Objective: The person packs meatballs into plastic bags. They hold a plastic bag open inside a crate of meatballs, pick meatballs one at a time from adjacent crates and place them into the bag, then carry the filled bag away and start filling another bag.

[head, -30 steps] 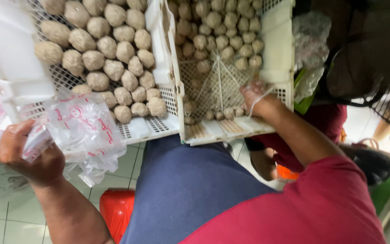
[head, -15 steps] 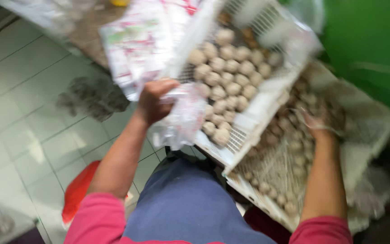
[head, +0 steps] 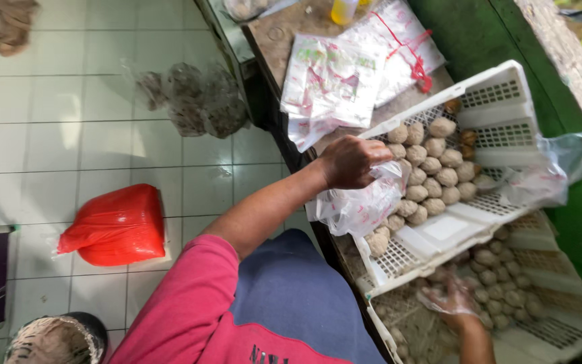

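Since half a second back the view has swung further left, so more tiled floor shows now, with the red bag (head: 112,226) and the dark clear bags (head: 193,100) in sight, while the left hand (head: 350,162) still sits closed in a fist around the bunched clear plastic bag (head: 358,205) at the near edge of the upper white crate (head: 500,91) of round brownish balls (head: 432,165). Right hand (head: 451,298) is down in the lower crate (head: 560,330) among more balls, wrapped in thin plastic and blurry, fingers spread loosely, and I honestly can't tell if it's got anything. Printed plastic bags (head: 331,84) lie stacked on the table just past the crate.
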